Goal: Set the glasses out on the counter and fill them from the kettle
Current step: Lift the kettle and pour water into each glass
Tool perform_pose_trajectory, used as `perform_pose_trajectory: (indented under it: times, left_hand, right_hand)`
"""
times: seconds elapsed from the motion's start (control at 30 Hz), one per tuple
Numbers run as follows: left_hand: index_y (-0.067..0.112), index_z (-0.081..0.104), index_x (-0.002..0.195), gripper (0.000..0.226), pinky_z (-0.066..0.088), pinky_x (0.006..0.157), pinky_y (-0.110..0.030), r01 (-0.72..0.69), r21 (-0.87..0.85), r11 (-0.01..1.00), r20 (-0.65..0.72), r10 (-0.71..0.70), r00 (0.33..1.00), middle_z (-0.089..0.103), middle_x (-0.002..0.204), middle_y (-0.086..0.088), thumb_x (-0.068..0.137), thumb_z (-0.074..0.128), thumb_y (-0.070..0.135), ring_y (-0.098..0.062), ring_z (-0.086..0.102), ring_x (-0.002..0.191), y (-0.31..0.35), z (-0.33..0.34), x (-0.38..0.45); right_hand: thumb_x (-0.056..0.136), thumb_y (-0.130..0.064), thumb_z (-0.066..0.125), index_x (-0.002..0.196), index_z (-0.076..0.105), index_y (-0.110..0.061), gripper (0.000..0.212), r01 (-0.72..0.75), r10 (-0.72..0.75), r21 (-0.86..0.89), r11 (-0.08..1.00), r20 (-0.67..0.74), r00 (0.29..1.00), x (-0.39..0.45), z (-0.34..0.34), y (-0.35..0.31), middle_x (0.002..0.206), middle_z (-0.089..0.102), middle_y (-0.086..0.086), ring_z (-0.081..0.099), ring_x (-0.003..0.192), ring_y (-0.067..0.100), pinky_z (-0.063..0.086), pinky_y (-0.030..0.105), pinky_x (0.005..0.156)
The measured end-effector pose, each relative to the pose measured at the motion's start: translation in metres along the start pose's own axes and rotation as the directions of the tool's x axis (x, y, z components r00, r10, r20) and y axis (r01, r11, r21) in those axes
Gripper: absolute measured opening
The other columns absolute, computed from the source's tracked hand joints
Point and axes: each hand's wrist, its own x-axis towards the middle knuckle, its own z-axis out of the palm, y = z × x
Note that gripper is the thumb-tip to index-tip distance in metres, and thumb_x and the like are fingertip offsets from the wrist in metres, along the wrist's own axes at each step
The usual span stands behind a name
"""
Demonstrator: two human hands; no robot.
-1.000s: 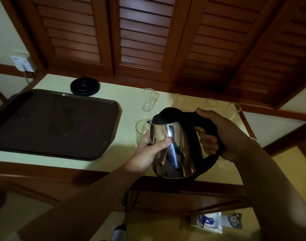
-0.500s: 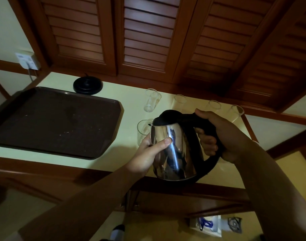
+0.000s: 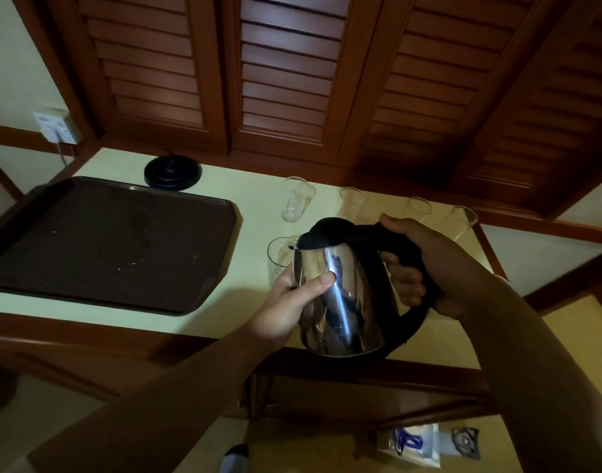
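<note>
A steel kettle (image 3: 340, 295) with a black lid and handle hangs over the front of the pale counter (image 3: 255, 206), tilted left. My right hand (image 3: 436, 268) grips the black handle. My left hand (image 3: 289, 302) holds the steel body under the spout, thumb across the near side. The spout sits at the rim of a clear glass (image 3: 278, 256), whose lower part my left hand hides. Several more clear glasses stand in a row at the back, among them one (image 3: 294, 199) on the left and one (image 3: 463, 218) on the right.
A large dark brown tray (image 3: 105, 240) fills the counter's left half. The black kettle base (image 3: 172, 172) sits behind it, its cord running to a wall socket (image 3: 57, 126). Brown louvred shutters (image 3: 292, 80) rise directly behind the glasses. The counter's wooden front edge (image 3: 122, 339) runs below.
None of note: both hands and the kettle keep the same pose at the near glass; only my view has drifted slightly.
</note>
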Motion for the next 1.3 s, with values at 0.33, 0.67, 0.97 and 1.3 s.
perform_pose_trajectory:
  times: [0.33,0.67,0.97,1.3]
  left_hand:
    - [0.029,0.078,0.105,0.052,0.050,0.090,-0.052,0.019,-0.060,0.998,0.028,-0.017,0.999,0.078,0.101,-0.011,0.062,0.091,0.055,-0.038,0.067,0.098,0.008,0.008,-0.006]
    - [0.049,0.083,0.084,0.021,0.046,0.073,-0.042,0.024,-0.054,0.998,0.004,-0.024,1.000,0.078,0.083,0.000,0.064,0.077,0.053,-0.040,0.057,0.096,0.009,0.014,-0.004]
    - [0.030,0.081,0.096,0.039,0.046,0.056,-0.029,0.027,-0.021,0.999,-0.021,-0.028,0.999,0.078,0.074,0.001,0.065,0.078,0.053,-0.031,0.060,0.073,-0.001,0.011,-0.001]
    - [0.018,0.062,0.097,0.026,0.038,0.039,-0.019,0.041,0.017,0.999,-0.030,-0.040,0.999,0.058,0.050,0.005,0.080,0.070,0.035,-0.008,0.047,0.039,-0.009,0.005,-0.002]
  right_hand:
    - [0.098,-0.058,0.053,0.060,0.050,-0.016,0.057,-0.015,0.014,-0.009,1.000,-0.019,1.000,-0.003,-0.002,-0.001,0.043,0.033,-0.002,0.031,0.031,0.012,0.032,0.023,0.037]
    - [0.099,-0.058,0.053,0.061,0.051,-0.016,0.057,-0.029,0.028,-0.012,1.000,-0.032,0.999,-0.003,-0.005,-0.003,0.043,0.033,-0.002,0.031,0.032,0.012,0.033,0.022,0.037]
    - [0.099,-0.059,0.053,0.061,0.050,-0.016,0.057,-0.034,0.032,-0.042,0.999,-0.033,0.999,-0.002,-0.005,-0.003,0.044,0.033,-0.002,0.030,0.033,0.012,0.031,0.023,0.038]
    - [0.100,-0.058,0.052,0.063,0.051,-0.016,0.056,-0.030,0.028,-0.069,0.997,-0.032,0.999,0.001,-0.005,-0.003,0.046,0.033,-0.002,0.032,0.035,0.013,0.034,0.024,0.040]
